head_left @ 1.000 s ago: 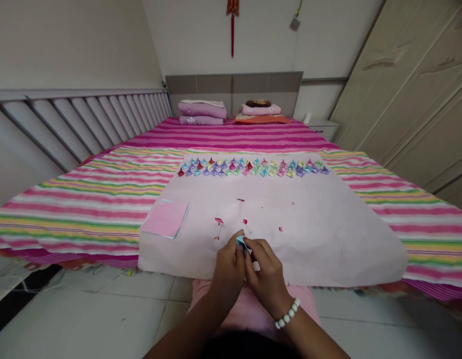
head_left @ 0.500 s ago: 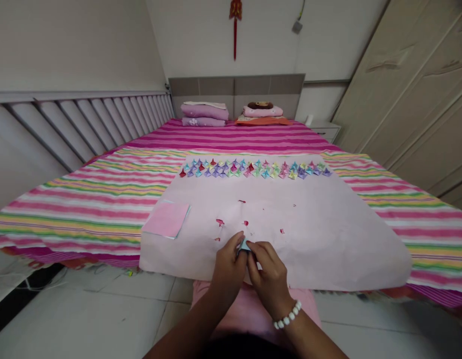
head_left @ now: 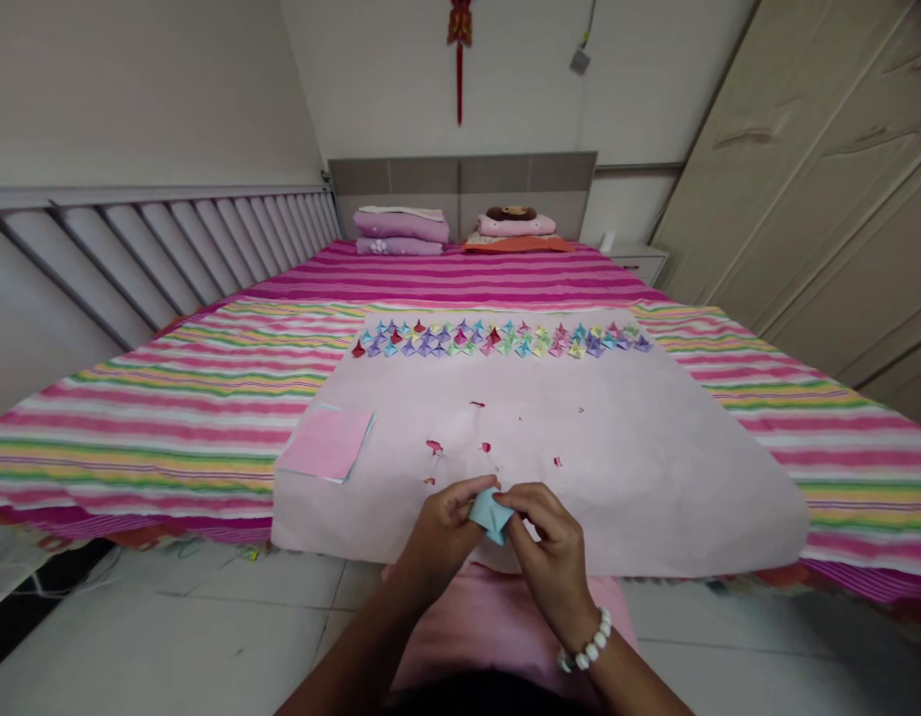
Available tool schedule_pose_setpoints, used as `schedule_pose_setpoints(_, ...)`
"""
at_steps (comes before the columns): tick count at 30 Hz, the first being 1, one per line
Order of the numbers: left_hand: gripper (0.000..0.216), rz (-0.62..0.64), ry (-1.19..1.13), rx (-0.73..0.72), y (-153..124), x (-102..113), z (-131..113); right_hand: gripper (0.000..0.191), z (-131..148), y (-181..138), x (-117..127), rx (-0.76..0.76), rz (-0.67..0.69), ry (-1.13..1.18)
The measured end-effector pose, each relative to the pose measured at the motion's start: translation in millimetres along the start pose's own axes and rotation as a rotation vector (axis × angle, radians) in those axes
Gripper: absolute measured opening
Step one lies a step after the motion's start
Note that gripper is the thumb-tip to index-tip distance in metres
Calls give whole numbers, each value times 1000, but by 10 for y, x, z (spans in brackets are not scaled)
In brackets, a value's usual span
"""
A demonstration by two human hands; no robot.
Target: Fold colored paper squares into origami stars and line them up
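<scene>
A small piece of folded light-blue paper (head_left: pixel 492 516) is held between both hands, just above the near edge of a white sheet. My left hand (head_left: pixel 450 522) pinches its left side. Fingers of my right hand (head_left: pixel 548 532) grip its right side, and a white bead bracelet circles that wrist. To the left lies a stack of square paper (head_left: pixel 326 444), pink on top with a blue edge showing beneath. Toward the back of the white sheet (head_left: pixel 640 467), several small folded paper pieces (head_left: pixel 494 338) in many colours stand in rows.
The white sheet lies over a bed with a striped cover (head_left: pixel 169 428). Red marks (head_left: pixel 434 446) dot the sheet in front of my hands. Folded bedding (head_left: pixel 401 229) is piled by the headboard (head_left: pixel 520 184). A railing (head_left: pixel 207 244) runs along the left, a wardrobe (head_left: pixel 804 179) along the right.
The folded blue paper has been turned and spread, so a wider face of it shows. Both hands have drawn slightly apart and still grip it. The camera view has shifted a little.
</scene>
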State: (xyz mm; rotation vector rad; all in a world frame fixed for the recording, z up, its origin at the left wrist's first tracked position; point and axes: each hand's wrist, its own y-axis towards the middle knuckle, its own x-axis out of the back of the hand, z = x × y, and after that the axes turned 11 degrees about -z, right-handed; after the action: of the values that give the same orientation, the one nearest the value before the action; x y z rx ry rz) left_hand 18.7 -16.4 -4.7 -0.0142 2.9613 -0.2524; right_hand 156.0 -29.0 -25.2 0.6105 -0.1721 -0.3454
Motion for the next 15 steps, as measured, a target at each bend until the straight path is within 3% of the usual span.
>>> schedule_pose_setpoints(3,57,96,-55,100,-11,79,-29,28,-21,13,22,-43,15,35)
schedule_pose_setpoints(5,48,118,-105,138,-11,112,-36,28,-29,26,30,-57,35,54)
schedule_pose_setpoints(11,26,-115,-101,73,38,68,48,26,-53,32,24,-97,107,128)
schedule_pose_setpoints(15,27,-185,-162,68,56,24,75,23,-71,13,37,-388,95,193)
